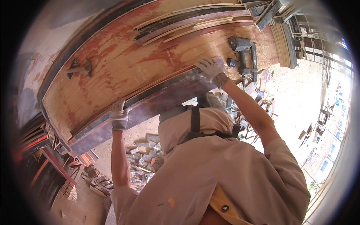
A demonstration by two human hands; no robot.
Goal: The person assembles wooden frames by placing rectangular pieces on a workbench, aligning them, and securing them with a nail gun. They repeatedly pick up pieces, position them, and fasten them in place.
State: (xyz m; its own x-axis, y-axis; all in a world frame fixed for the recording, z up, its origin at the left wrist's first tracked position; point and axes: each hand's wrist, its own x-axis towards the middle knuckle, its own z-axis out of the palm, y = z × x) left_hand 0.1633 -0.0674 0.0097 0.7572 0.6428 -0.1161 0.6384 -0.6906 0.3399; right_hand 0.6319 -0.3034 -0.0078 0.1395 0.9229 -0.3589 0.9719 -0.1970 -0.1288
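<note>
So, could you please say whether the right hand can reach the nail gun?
Probably yes: the nail gun lies close by with only a small dark block between, though the right hand must first leave the board.

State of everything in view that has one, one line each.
Tan wooden tabletop: stained red.
Long purplish-grey board: along the tabletop's near edge, touched by both hands.
Left hand, grey-white glove: gripping the board.
Right hand, grey-white glove: on the board, grip unclear.
Black pistol-shaped nail gun: lying flat, not held.
Wooden-handled hammer: lying flat, not held.
Long thin wooden strips: loosely stacked.
Flat wooden offcuts: scattered on the ground.
</note>
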